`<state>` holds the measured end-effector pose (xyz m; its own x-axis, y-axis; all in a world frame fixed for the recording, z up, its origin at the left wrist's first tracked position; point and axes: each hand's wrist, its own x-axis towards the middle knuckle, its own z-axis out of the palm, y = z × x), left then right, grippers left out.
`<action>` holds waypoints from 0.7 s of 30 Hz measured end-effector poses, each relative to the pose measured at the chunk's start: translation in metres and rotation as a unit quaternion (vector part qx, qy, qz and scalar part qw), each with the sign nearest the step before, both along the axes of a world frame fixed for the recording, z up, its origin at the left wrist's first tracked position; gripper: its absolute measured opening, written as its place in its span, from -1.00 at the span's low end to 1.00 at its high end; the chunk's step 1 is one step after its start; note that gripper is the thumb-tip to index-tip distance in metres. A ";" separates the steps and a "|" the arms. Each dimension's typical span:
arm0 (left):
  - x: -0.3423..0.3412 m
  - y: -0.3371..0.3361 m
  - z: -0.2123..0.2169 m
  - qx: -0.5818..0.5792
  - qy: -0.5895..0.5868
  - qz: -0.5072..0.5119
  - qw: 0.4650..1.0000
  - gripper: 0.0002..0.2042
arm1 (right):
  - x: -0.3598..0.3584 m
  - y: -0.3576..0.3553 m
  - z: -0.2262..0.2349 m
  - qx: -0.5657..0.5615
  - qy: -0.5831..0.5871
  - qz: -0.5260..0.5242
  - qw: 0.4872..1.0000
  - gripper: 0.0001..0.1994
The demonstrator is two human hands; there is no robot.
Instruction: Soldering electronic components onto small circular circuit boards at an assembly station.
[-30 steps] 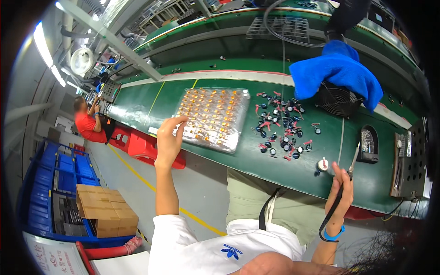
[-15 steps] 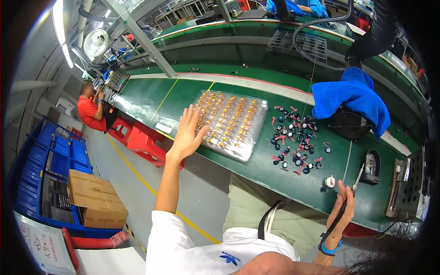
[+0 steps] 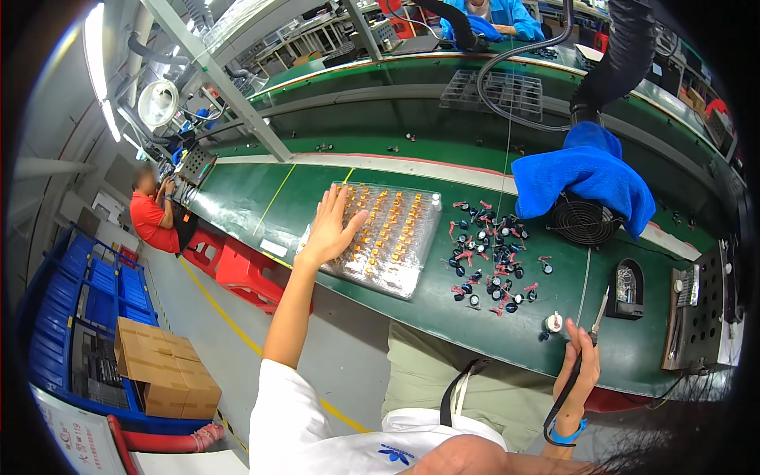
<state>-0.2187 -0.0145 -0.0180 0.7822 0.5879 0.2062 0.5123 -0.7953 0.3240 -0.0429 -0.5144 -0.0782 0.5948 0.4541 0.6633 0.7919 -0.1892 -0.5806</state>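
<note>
My left hand is open, fingers stretched and thumb spread, over the left edge of a clear plastic tray. Whether the palm touches the tray I cannot tell. Rows of small orange parts sit in it. Low on the right, my right hand is closed round a soldering iron, its thin tip pointing up and away and a black cord trailing past the wrist. A small white round pot stands just left of that hand. Between tray and iron lie many loose dark round components with red tabs.
A black fan draped with a blue cloth stands behind the components. At the right are a black open holder and a perforated metal box. Red stools and a seated person are at left.
The whole view has shifted slightly, so the bench appears lower and further left. My left hand now reaches further over the tray. My right hand keeps its grip on the soldering iron.
</note>
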 end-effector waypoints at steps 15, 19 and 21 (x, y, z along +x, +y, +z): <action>0.024 -0.029 0.000 -0.279 -0.226 -0.192 0.913 -0.50 | 0.002 0.002 0.009 0.011 -0.013 0.018 1.000 -0.62; 0.025 -0.032 0.005 -0.338 -0.265 -0.220 0.876 -0.50 | 0.003 0.000 0.005 0.005 0.000 0.026 1.000 -0.66; 0.024 -0.028 0.010 -0.403 -0.274 -0.192 0.852 -0.54 | 0.003 -0.001 0.005 0.007 -0.002 0.028 1.000 -0.64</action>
